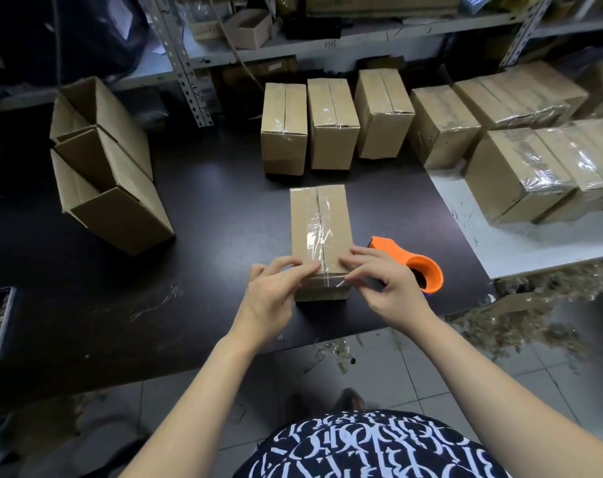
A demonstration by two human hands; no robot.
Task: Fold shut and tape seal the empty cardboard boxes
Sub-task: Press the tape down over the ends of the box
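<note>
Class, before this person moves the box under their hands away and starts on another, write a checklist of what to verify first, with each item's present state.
1. Top flaps of the brown cardboard box folded shut: ok.
2. Clear tape strip covering the centre seam: ok.
3. Tape end pressed down over the near edge by the left hand and right hand: not ok, it looks wrinkled.
4. Orange tape dispenser within reach, right of the box: ok.
5. Open unsealed cardboard boxes waiting at left: ok.
6. Underside sealed: cannot tell.
</note>
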